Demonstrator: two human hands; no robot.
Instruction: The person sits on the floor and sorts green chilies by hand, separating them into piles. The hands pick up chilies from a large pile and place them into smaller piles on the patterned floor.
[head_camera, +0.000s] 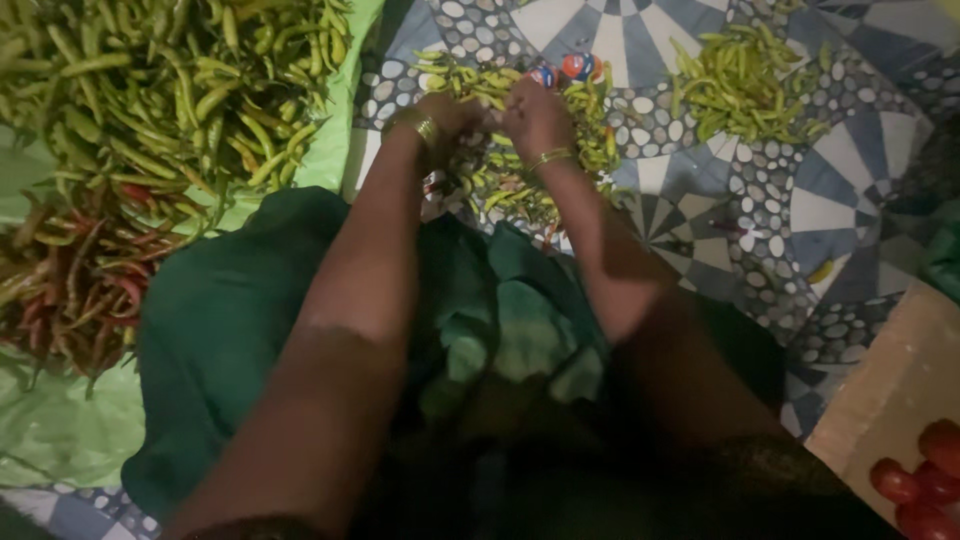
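Observation:
My left hand (452, 112) and my right hand (535, 115) are close together over a small heap of green chillies (520, 170) on the patterned floor, just beyond my green-clad lap. Both hands have their fingers curled among the chillies, and they meet around one between them. Each wrist carries a gold bangle. What exactly each finger pinches is hidden by blur.
A large pile of green chillies (170, 90) and a smaller one of red chillies (75, 280) lie on a light green sheet (60, 430) at left. Another green chilli heap (745, 90) sits far right. Red tomatoes (920, 475) rest on a brown board at bottom right.

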